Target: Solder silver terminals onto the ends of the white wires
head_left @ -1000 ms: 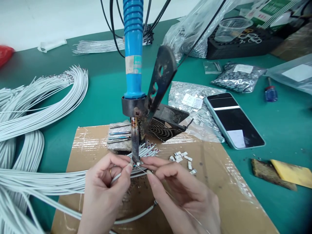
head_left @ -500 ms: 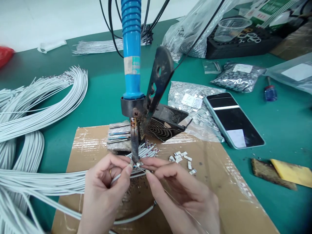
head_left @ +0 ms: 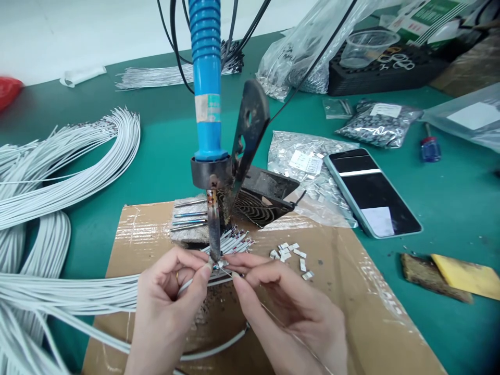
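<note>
A blue-handled soldering iron [head_left: 207, 104] stands tip down in a dark metal stand [head_left: 250, 172] over a taped cardboard sheet [head_left: 351, 291]. My left hand [head_left: 167, 312] pinches the end of a white wire [head_left: 191, 281] right under the iron's tip [head_left: 214, 245]. Beside it, my right hand [head_left: 289, 317] pinches a thin solder wire [head_left: 230, 273], and its end meets the same spot at the tip. Both hands are closed. Several small white connectors [head_left: 291, 252] lie on the cardboard to the right of the tip.
Bundles of white wires [head_left: 66, 172] cover the green table at left. A phone [head_left: 371, 190] lies at right beside bags of small parts [head_left: 308, 161], a small blue screwdriver [head_left: 427, 146] and a yellow sponge [head_left: 464, 276]. A black tray [head_left: 375, 73] sits at the back right.
Both hands stay pinched at the iron's tip; only the view has shifted slightly.
</note>
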The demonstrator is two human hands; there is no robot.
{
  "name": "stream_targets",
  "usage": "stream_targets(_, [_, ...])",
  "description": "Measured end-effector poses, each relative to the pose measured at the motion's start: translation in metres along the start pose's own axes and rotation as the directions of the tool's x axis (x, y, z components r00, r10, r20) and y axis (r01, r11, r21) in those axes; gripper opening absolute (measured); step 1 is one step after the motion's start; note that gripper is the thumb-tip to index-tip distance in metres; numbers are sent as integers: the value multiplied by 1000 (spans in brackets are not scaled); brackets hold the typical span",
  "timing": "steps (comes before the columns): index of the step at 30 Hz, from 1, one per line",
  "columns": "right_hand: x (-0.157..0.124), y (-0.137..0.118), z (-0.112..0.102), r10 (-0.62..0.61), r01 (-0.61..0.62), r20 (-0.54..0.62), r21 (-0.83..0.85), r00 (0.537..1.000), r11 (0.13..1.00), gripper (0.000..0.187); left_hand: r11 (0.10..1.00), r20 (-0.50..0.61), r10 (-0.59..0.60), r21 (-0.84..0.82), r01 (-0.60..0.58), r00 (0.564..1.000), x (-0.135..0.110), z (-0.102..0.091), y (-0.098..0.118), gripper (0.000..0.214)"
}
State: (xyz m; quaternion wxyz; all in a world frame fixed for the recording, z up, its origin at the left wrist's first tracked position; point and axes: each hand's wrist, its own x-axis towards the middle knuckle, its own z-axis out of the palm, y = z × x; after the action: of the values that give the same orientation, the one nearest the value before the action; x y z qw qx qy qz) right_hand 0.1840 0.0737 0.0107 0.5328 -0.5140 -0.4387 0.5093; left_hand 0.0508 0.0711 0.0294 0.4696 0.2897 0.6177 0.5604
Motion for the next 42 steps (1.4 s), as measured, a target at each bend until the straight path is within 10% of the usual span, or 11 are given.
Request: stream_targets(42, [-1,2,3,-166,163,-16,-102,986,981,17,995,-49,65,81,-61,997,-2,0,1,12])
